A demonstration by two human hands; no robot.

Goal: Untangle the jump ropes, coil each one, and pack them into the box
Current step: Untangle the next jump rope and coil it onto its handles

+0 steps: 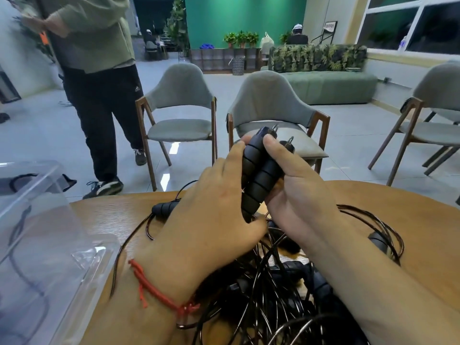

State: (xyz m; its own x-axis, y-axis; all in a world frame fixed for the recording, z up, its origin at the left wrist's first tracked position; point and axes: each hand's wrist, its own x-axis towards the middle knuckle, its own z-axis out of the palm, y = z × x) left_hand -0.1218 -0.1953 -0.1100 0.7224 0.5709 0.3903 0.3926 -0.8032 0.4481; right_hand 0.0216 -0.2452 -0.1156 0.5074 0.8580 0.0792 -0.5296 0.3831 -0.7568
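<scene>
Two ribbed black handles (258, 170) held above rope tangle (268, 295); right hand (301, 188) grips both, left hand (216, 202) wraps one. Clear plastic box (82, 245) left of tangle.

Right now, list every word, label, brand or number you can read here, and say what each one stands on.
No text here can be read.
White logo on the standing person's black trousers: any lettering is too small to read.
Framed sign at the far wall: rows of print, too blurred to read.
Jump-rope handles: no print visible.
</scene>
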